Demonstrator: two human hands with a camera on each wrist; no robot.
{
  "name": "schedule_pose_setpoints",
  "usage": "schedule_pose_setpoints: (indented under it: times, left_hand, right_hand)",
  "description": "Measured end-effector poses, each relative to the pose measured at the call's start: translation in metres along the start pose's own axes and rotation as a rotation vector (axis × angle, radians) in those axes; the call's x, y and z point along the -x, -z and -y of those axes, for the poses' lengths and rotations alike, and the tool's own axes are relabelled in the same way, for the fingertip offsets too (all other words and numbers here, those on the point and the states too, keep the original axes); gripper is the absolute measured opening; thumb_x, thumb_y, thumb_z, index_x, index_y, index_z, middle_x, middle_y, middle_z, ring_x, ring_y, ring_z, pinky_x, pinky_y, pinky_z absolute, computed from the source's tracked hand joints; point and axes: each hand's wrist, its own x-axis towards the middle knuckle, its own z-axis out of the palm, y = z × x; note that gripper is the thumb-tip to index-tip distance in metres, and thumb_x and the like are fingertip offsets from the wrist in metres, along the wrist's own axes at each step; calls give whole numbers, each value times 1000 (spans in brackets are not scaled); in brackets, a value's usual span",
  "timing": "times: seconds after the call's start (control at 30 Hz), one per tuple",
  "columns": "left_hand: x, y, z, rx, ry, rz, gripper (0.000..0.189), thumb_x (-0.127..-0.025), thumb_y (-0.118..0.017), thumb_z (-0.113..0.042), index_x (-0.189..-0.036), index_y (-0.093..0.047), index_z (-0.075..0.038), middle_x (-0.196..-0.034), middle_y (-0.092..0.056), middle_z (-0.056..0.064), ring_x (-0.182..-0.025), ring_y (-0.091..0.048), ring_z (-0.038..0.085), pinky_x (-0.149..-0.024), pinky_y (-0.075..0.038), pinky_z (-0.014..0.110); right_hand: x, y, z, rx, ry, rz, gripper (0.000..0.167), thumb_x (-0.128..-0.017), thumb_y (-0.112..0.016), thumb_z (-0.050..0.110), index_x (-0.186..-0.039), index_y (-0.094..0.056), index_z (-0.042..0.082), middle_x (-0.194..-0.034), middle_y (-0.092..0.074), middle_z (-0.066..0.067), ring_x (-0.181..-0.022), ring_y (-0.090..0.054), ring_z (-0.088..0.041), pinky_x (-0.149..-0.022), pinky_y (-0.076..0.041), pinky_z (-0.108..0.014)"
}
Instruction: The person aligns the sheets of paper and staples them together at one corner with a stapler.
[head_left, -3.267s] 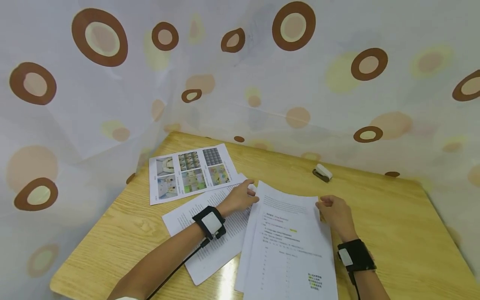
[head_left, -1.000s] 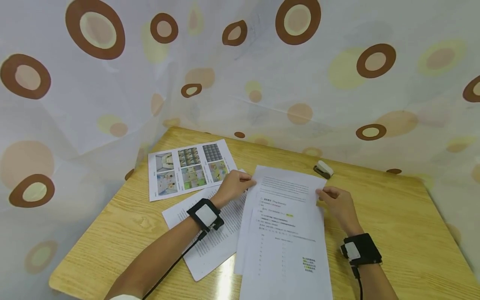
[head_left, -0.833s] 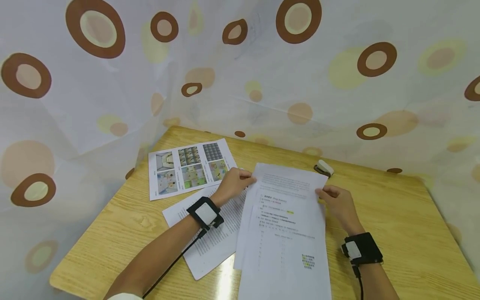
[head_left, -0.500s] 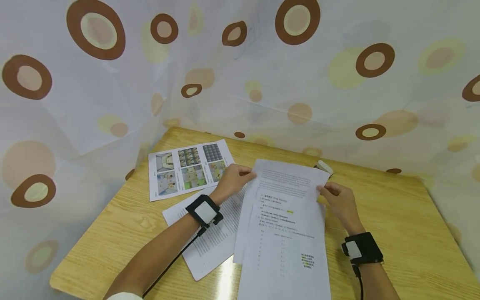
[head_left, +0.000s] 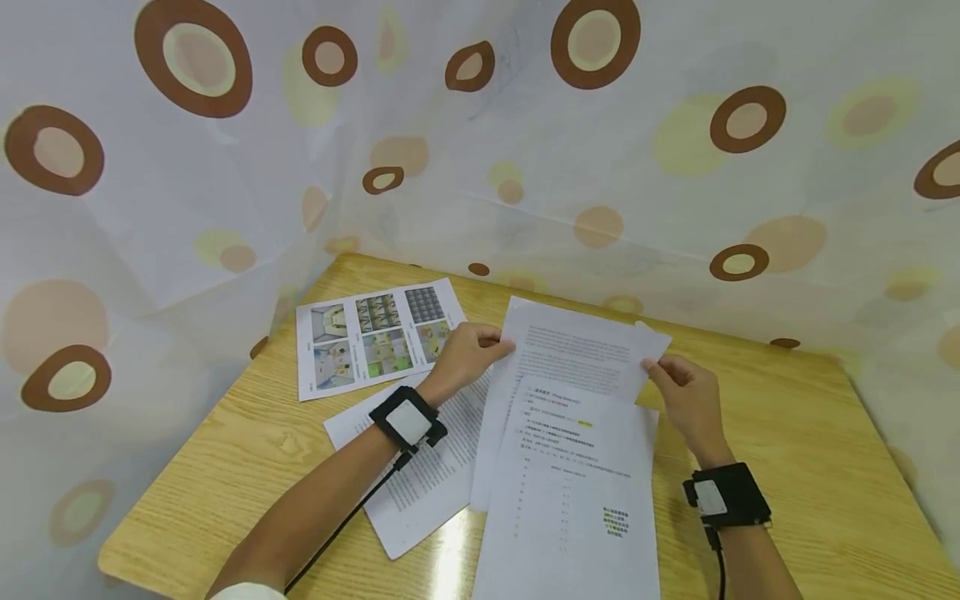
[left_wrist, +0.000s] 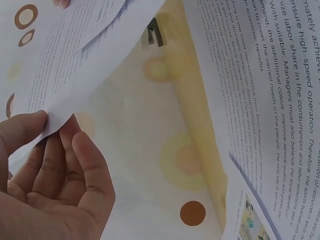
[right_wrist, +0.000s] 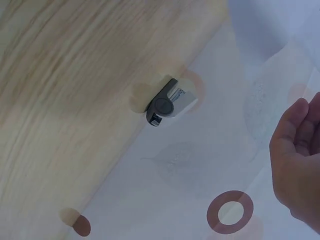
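Two overlapping printed sheets are in my hands in the head view. My left hand (head_left: 467, 358) pinches the left edge of the rear sheet (head_left: 573, 329), thumb on top and fingers beneath in the left wrist view. My right hand (head_left: 688, 404) pinches near that sheet's upper right corner. The front sheet (head_left: 570, 533), with yellow-highlighted text, overlaps its lower part. Whether the left hand also holds the front sheet I cannot tell. In the right wrist view the hand's fingers (right_wrist: 292, 120) are partly cut off by the frame edge.
Left of my hands lie a text page (head_left: 416, 496) and a sheet of colour photos (head_left: 322, 383) on the wooden table (head_left: 225, 483). A small white-and-dark stapler (right_wrist: 167, 105) sits near the far edge, largely behind the raised sheet in the head view. A patterned curtain (head_left: 450, 242) surrounds the table.
Both hands have moved farther from me, the right also slightly rightward. The rear sheet has slid up past the front one, showing more text and covering most of the stapler.
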Motion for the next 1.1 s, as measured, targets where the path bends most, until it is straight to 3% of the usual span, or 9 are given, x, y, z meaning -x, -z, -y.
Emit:
schedule_pose_setpoints:
  times: [0.3, 0.43, 0.5, 0.67, 0.87, 1.1]
  left_hand:
    - [2, 10, -13, 66, -73, -42, 21, -97, -68, -17, -110, -76, -1, -99, -74, 9, -87, -69, 19, -77, -54, 32]
    - [3, 13, -19, 31, -133, -85, 21, -97, -68, -17, -109, -76, -3, -99, -74, 8, -88, -68, 19, -76, -54, 32]
    - [3, 14, -20, 14, -159, -98, 20, -97, -68, -18, -109, -76, -4, -99, -74, 7, -89, -68, 19, -76, -54, 32]
    - [3, 14, -23, -1, -189, -121, 21, -98, -67, -18, -110, -76, -4, -100, -74, 8, -89, -68, 19, -76, -54, 32]
    - [4, 16, -30, -14, -233, -159, 22, -97, -68, -18, -110, -76, -3, -98, -75, 9, -86, -69, 20, -74, -54, 32]
    - [-1, 21, -39, -32, -309, -197, 20, -97, -68, -17, -108, -77, -3, -93, -75, 9, -83, -70, 20, -73, -55, 30]
  right_hand:
    - [-2, 3, 21, -26, 53, -83, 21, -97, -69, 16, -96, -72, -5, -74, -59, 7, -61, -43, -10, -53, -33, -23]
    - [-4, 4, 31, -41, 101, -140, 14, -94, -69, 6, -94, -72, -7, -76, -63, 6, -63, -48, -7, -57, -37, -19]
    - [-2, 4, 41, -47, 132, -166, 12, -94, -70, 4, -92, -71, -8, -78, -65, -1, -66, -50, -7, -61, -40, -17]
    - [3, 7, 65, -76, 186, -179, 13, -93, -68, 0, -90, -69, -12, -78, -67, -3, -66, -51, -7, -63, -40, -17]
    - [-4, 8, 50, -74, 187, -196, 11, -92, -69, -1, -91, -70, -12, -76, -64, 13, -63, -48, -5, -60, -37, -16]
    - [-8, 12, 49, -80, 266, -222, 9, -92, -71, 0, -89, -72, -8, -80, -67, 9, -64, -52, -5, -62, -40, -16]
